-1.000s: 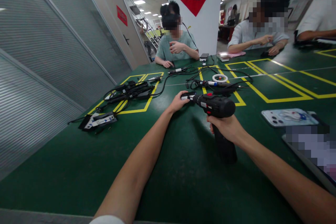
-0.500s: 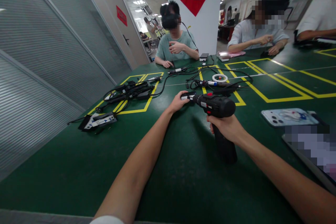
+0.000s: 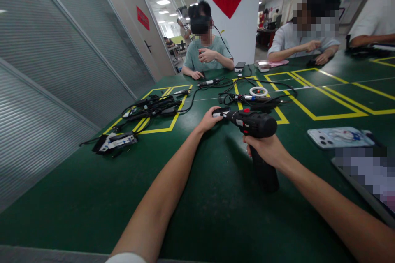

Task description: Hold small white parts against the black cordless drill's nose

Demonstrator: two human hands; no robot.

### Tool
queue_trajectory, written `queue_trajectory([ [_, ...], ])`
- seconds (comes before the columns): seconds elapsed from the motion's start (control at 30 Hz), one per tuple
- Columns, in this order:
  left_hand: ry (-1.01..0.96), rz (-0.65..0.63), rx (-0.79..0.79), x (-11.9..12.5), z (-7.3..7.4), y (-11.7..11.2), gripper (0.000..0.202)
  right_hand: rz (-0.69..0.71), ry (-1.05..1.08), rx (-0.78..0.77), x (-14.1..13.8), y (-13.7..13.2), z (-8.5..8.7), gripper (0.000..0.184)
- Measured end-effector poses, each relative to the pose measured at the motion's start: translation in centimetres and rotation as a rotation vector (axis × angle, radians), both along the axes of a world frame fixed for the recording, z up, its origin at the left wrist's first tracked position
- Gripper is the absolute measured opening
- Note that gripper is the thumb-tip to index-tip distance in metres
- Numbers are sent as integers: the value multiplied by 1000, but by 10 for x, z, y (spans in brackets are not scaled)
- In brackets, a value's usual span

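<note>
My right hand [image 3: 267, 148] is wrapped round the handle of a black cordless drill [image 3: 254, 123] with red buttons, its chuck pointing left and away from me. At the drill's front end, my left hand [image 3: 211, 119] grips a small black and white part [image 3: 219, 112], its fingers closed round the left side. The tip of the drill is right up at this part; whether it touches cannot be made out. Both hands are over the dark green table [image 3: 212, 197].
Bundled black cables [image 3: 154, 107] and a black and white bracket-like piece [image 3: 115, 141] lie at left. Beyond the drill are a white tape roll [image 3: 258, 91] and more tools and cables. A phone [image 3: 339, 137] and a grey-edged device [image 3: 364, 189] lie right. Several people sit opposite.
My hands, the drill and the small part look the same. Only a person far in the background has shifted.
</note>
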State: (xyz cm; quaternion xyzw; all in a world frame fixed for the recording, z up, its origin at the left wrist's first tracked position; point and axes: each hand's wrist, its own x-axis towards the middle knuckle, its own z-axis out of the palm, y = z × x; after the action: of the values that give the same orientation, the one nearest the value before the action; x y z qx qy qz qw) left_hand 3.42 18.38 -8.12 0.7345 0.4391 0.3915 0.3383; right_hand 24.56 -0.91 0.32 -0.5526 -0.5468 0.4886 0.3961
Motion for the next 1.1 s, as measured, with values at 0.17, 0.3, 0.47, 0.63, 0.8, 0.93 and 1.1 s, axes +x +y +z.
queue_trajectory([
  [0.17,1,-4,7,0,0,1,51,7,14,-14,0,0,1,10],
  [0.3,5,-2,4,0,0,0,51,7,14,-5,0,-1,1,10],
  [0.47,7,6,-1,0,0,0,51,0,2,-2,-1,-1,3,9],
  [0.63,3,8,0,-1,-1,1,52,5,22,2,0,1,-1,9],
  [0.8,-2,8,2,1,0,0,50,5,56,10,1,3,-6,9],
  [0.93,0,11,6,1,2,-2,49,-6,59,-7,1,3,-6,8],
  [1.1,16,9,9,0,2,-2,49,-4,68,11,1,3,-8,11],
])
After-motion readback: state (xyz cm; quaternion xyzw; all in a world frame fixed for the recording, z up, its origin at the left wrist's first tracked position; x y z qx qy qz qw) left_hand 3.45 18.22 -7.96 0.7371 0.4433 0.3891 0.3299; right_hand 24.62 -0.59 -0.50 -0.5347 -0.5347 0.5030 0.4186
